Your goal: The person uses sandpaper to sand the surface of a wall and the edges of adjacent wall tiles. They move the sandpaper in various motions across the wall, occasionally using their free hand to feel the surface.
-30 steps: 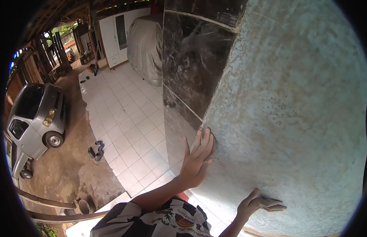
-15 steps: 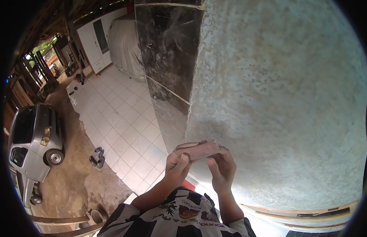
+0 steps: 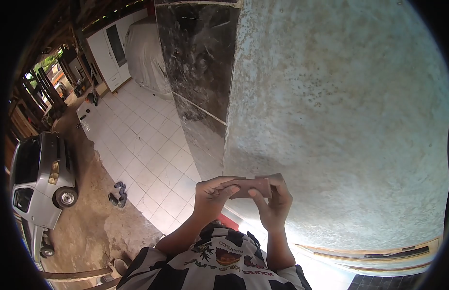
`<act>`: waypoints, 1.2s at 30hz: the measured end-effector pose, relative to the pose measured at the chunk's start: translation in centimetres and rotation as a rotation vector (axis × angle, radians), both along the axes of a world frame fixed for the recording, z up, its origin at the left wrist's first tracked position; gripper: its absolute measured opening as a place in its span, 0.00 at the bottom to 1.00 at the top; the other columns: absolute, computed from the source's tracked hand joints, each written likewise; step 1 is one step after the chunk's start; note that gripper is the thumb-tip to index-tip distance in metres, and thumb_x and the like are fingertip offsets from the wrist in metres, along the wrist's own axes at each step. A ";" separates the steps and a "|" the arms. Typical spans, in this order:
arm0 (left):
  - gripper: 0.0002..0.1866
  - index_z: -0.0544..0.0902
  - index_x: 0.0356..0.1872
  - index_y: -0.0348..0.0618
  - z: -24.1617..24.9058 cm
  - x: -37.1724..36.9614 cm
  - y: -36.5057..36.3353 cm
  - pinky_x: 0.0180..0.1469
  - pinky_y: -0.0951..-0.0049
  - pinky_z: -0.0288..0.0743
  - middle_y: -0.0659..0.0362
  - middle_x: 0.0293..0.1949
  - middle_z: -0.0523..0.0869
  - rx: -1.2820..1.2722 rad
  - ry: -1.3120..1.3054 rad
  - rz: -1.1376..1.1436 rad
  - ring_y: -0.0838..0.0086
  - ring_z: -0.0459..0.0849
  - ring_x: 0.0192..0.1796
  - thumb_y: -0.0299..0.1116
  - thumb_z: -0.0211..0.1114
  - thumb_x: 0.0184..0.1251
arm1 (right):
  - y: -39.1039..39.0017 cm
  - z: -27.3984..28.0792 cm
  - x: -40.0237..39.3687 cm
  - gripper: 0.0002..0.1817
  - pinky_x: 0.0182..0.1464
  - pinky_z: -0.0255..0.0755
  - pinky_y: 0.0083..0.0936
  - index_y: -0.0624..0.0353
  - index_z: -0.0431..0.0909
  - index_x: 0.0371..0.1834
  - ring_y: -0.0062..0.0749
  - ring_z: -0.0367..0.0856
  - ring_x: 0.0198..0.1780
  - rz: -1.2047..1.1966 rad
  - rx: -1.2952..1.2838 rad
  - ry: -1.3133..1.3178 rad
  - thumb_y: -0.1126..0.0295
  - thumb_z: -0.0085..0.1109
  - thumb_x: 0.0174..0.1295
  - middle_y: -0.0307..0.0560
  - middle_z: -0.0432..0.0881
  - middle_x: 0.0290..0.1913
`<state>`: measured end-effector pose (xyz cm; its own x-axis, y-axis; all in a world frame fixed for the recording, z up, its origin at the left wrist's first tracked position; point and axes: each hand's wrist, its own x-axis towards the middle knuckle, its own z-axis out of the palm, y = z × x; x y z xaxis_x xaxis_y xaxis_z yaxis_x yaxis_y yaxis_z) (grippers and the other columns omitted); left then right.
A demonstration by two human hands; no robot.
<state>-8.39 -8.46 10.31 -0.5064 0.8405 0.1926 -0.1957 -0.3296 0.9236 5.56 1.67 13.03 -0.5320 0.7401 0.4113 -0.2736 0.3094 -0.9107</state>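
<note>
A reddish-brown folded strip of sandpaper (image 3: 248, 188) is held level between my two hands, in front of the wall's lower part. My left hand (image 3: 209, 197) grips its left end, thumb on the near face and fingers behind. At the right end, my right hand (image 3: 276, 202) pinches it, with the thumb pressed on the near face and the fingers curled around the back. Beyond the hands stands a rough wall (image 3: 331, 121) with patchy pale blue-green and grey plaster.
Dark glossy tiles (image 3: 200, 58) border the wall on its left. White floor tiles (image 3: 147, 145) lead to a white cabinet (image 3: 106, 48) and a covered bulky object (image 3: 146, 58). Sandals (image 3: 119, 193) lie near the floor's edge, by a silver car (image 3: 43, 193). A wooden frame (image 3: 369, 256) is at lower right.
My right thumb has come down onto the sandpaper's face, and the strip now sits flatter and slightly lower. My left hand has shifted a little left. The view has turned slightly.
</note>
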 end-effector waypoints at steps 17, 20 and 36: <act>0.15 0.80 0.58 0.27 -1.7 -1.0 2.1 0.52 0.70 0.88 0.45 0.49 0.89 -0.014 -0.452 -0.235 0.67 0.90 0.48 0.24 0.65 0.75 | -0.4 -3.0 0.4 0.11 0.53 0.83 0.31 0.57 0.86 0.41 0.46 0.86 0.61 -0.204 0.994 -0.159 0.73 0.72 0.54 0.44 0.91 0.54; 0.17 0.81 0.59 0.28 -2.0 -1.4 1.9 0.53 0.70 0.86 0.49 0.53 0.88 -0.107 -0.587 -0.272 0.68 0.90 0.51 0.30 0.65 0.78 | -0.1 -2.8 0.4 0.09 0.55 0.84 0.31 0.57 0.87 0.39 0.44 0.86 0.62 -0.189 0.979 -0.117 0.74 0.73 0.55 0.43 0.91 0.54; 0.21 0.80 0.62 0.24 0.2 -2.6 0.6 0.61 0.70 0.82 0.49 0.52 0.89 -0.189 -0.241 -0.232 0.70 0.88 0.54 0.22 0.68 0.71 | 0.3 -3.9 0.8 0.22 0.69 0.78 0.40 0.65 0.89 0.49 0.54 0.77 0.71 0.129 0.584 -0.240 0.87 0.58 0.50 0.58 0.86 0.61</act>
<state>-11.02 -7.81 10.50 -0.3101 0.9475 -0.0778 -0.4637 -0.0793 0.8824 6.38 1.99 9.12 -0.7290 0.3541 0.5858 -0.1517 0.7509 -0.6427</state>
